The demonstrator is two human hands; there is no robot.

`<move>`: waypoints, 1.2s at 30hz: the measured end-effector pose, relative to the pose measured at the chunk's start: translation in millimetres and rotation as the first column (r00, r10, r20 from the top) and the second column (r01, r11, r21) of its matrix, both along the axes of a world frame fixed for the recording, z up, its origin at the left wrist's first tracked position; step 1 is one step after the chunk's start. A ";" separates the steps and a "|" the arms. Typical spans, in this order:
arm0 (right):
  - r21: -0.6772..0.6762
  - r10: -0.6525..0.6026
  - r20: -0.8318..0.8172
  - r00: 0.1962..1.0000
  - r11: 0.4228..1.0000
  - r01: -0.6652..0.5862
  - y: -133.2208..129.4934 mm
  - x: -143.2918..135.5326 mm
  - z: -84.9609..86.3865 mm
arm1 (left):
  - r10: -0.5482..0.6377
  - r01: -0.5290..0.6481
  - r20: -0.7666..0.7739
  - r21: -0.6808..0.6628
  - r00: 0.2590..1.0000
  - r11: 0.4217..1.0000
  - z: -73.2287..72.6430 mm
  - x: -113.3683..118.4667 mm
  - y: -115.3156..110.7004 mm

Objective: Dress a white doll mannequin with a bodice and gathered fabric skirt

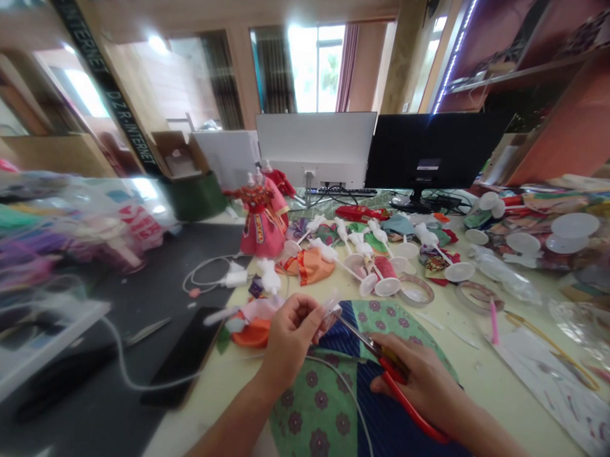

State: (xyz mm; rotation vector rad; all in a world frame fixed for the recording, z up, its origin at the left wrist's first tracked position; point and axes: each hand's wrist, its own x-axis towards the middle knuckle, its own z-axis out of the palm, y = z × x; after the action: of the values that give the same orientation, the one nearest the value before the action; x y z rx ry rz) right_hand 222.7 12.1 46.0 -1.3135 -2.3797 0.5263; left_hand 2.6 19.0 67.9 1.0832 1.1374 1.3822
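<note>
My left hand [290, 331] pinches a small, clear, plastic-looking piece [331, 301] between thumb and fingers; its exact kind is too blurred to make out. In my right hand [424, 376] is a pair of scissors with red handles [411, 409], the blades pointing left and reaching the clear piece. Below both hands lies green patterned and navy cloth [319, 402], with a thin white cable [347, 383] across it. Just left of my left hand is a bit of orange cloth [251, 333].
Small white mannequin stands [328, 250] lie beyond my hands among cloth pieces. Dressed figures in red [259, 220] stand further back, before two monitors [315, 139]. Tape rolls [417, 290] and a pink pen-like stick [494, 322] are at right; a dark phone [183, 357] is at left.
</note>
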 end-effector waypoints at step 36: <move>0.017 0.016 -0.008 1.000 1.000 -0.016 -0.6 -0.8 -1.3 | 0.007 -0.007 0.016 -0.028 1.000 1.000 2.5 2.2 -2.2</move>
State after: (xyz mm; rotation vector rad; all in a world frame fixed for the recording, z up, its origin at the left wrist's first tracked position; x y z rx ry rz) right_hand 221.9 11.5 44.6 -1.2835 -2.3853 0.5143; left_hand 4.8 16.8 70.4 1.0476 1.1469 1.3745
